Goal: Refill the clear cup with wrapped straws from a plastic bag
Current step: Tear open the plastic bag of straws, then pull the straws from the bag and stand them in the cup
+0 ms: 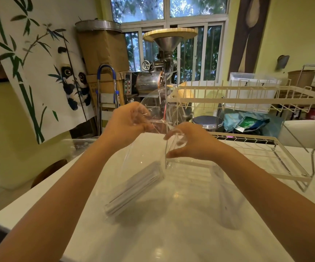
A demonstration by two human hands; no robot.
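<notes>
Both hands are raised over the glossy white counter (171, 224), working at the mouth of a large clear plastic bag (181, 178) that hangs down from them and billows out over the surface. The left hand (128, 123) has its fingers pressed together on one lip of the film. The right hand (188, 142) pinches the opposite lip between thumb and curled fingers, so the opening is being drawn apart. Low in the bag's left side lies a tight bundle of white paper-wrapped straws (134, 190), slanting down towards the near-left edge of the counter. No clear cup can be made out with certainty; the film's reflections hide much of what is behind it.

By my judgement the work is at its start: the bag is being opened and no straw has left it.

The risks come from the thin, slippery film. A lip could slide from either pinch and let the mouth fall shut. Pulling too hard could split the bag. Since the bundle lies near the counter's edge, tipping the bag could send straws over it. The white wire dish rack (266, 167) just to the right could snag the film.
</notes>
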